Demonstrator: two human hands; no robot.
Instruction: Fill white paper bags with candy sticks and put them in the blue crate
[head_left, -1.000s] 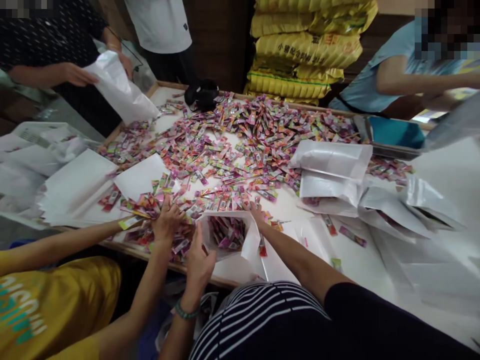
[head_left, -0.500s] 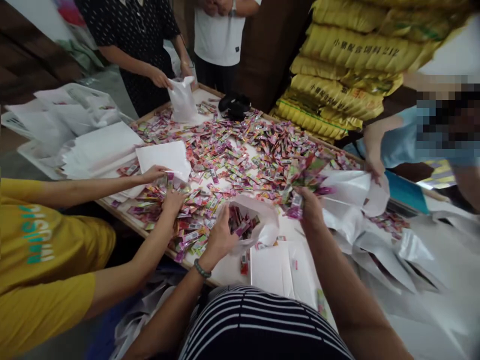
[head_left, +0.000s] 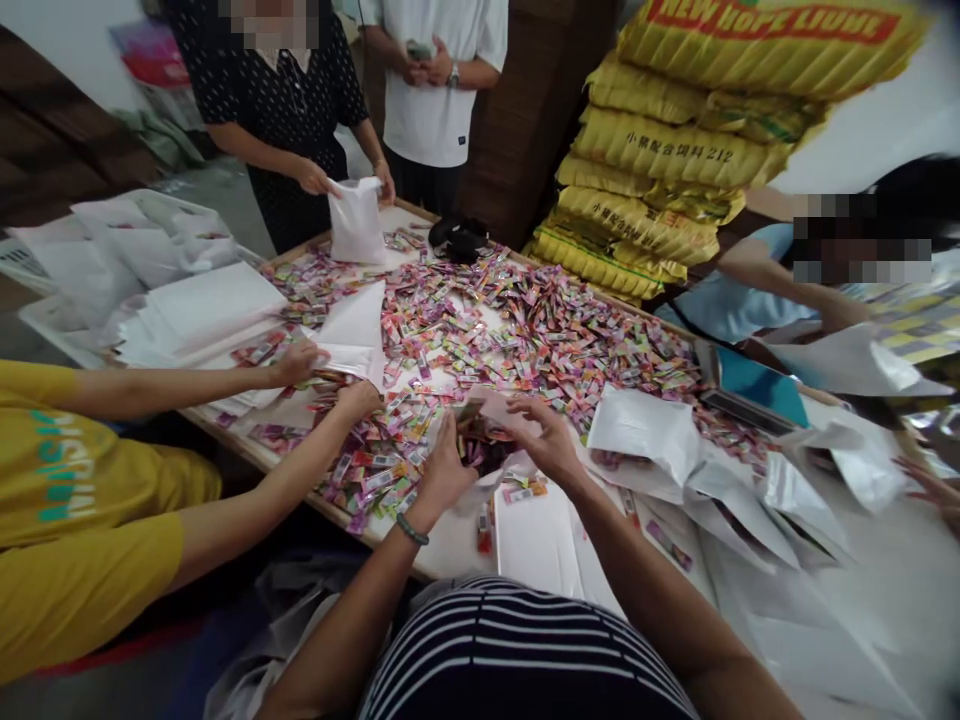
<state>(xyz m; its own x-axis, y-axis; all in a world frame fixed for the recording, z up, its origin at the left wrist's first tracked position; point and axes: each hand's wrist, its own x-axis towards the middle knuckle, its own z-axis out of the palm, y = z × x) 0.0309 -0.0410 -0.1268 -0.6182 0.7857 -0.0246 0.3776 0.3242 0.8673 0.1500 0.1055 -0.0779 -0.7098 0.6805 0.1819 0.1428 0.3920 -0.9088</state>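
Right hand (head_left: 551,440) now down at white bag (head_left: 495,408), seemingly half-curled; left hand (head_left: 446,470) gripping bag's rim.

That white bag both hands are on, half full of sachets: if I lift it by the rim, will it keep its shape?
Probably not. The white bag looks thin and crumpled, so it likely flops. The left hand and right hand both grip its mouth, suggesting it sags shut unaided. The sachets inside look small and light.

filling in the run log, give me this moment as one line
left hand: grips white bag rim | right hand: at bag mouth, over sachets | table: strewn with colourful sachets | others: bagging too
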